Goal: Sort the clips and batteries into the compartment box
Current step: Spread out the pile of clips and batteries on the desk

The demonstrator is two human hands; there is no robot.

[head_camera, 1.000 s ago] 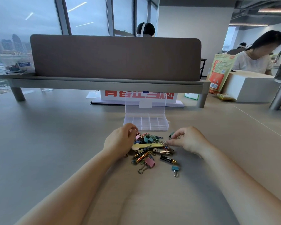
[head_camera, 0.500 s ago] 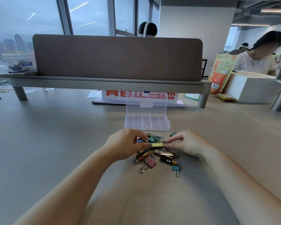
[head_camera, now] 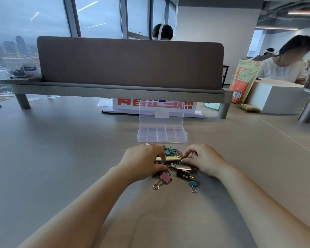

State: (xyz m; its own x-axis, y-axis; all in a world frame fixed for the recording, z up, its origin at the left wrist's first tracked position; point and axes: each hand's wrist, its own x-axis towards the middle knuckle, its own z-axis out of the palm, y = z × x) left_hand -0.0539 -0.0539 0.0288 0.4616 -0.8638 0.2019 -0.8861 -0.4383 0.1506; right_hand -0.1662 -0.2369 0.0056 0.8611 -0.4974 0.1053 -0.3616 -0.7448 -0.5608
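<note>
**Tangle may snag**

On the table (head_camera: pixel 61 158), the compartment box (head_camera: pixel 161 138) stands at 12 o'clock from the pile (head_camera: pixel 174 166), lid upright, cells apparently empty. The left hand (head_camera: pixel 141 161) curls over the pile; its grip cannot be told. The right hand (head_camera: pixel 206 161) pinches narrowly at tangled paper clips (head_camera: pixel 172 152), likely to drag neighbours. A battery (head_camera: pixel 184 176) lies at 6 o'clock.

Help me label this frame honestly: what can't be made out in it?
Head view only:
What the left hand grips, if anything: its own curled fingers cover that side of the pile.
Whether the right hand pinches anything: too small among tangled clips.
Contents of the compartment box: clear plastic, too small to tell.
Print on the battery: too small.
Red sign lettering: top cut off by the shelf.
</note>
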